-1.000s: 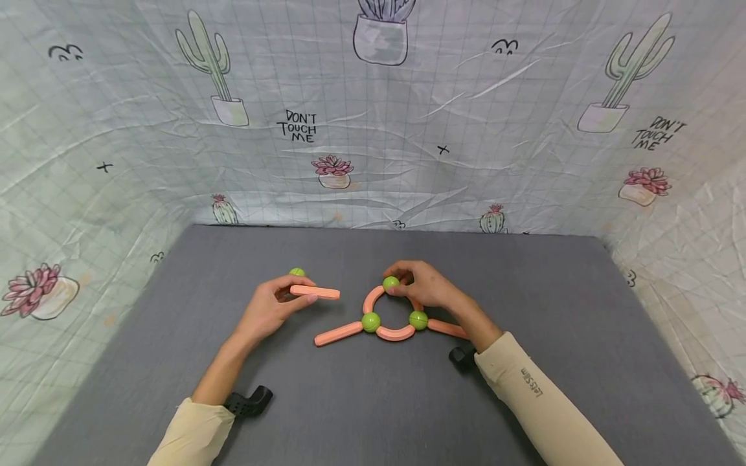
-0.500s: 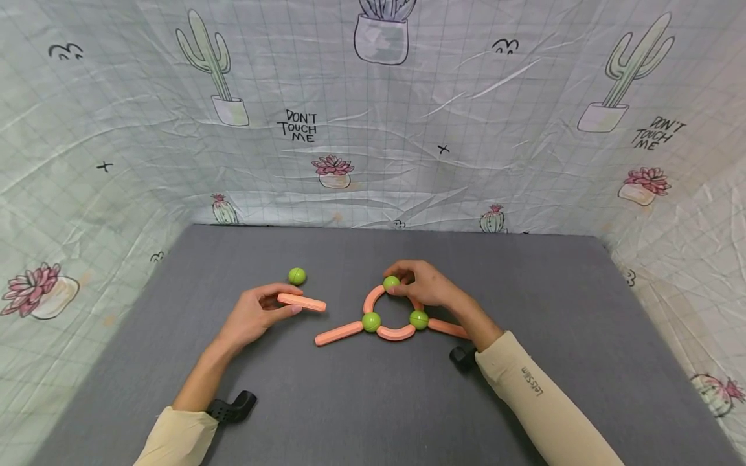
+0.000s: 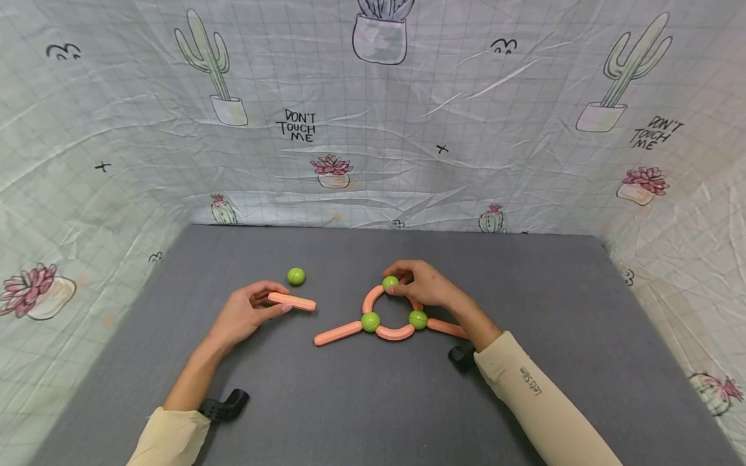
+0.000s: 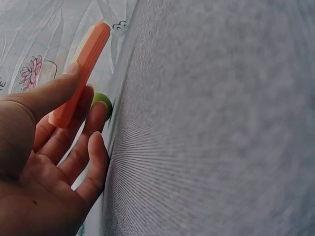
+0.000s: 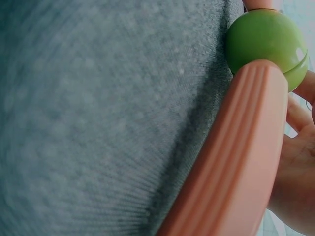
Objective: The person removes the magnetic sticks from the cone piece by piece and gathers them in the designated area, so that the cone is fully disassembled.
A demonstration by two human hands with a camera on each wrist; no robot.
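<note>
My left hand (image 3: 240,317) pinches a straight, ridged orange rod (image 3: 293,301) between thumb and fingers; the left wrist view shows the rod (image 4: 84,73) up close. Just beyond those fingers sits a loose green ball (image 3: 296,276). My right hand (image 3: 430,285) holds the top green ball (image 3: 390,283) of a ring between thumb and fingers. Curved orange rods (image 3: 395,333) join this ball to a left ball (image 3: 370,321) and a right ball (image 3: 418,319). A straight rod (image 3: 338,334) points outward from the left ball, another rod (image 3: 446,328) from the right one, partly under my right forearm.
All pieces are on a dark grey table (image 3: 373,401). A pale cloth (image 3: 408,116) printed with cacti rises behind it and along both sides. Black wrist devices (image 3: 227,406) hang at both forearms, close over the table.
My left hand has drawn back to the left with the orange rod, away from the ring, and the loose ball now shows fully. My right hand has stayed at the top ball.
</note>
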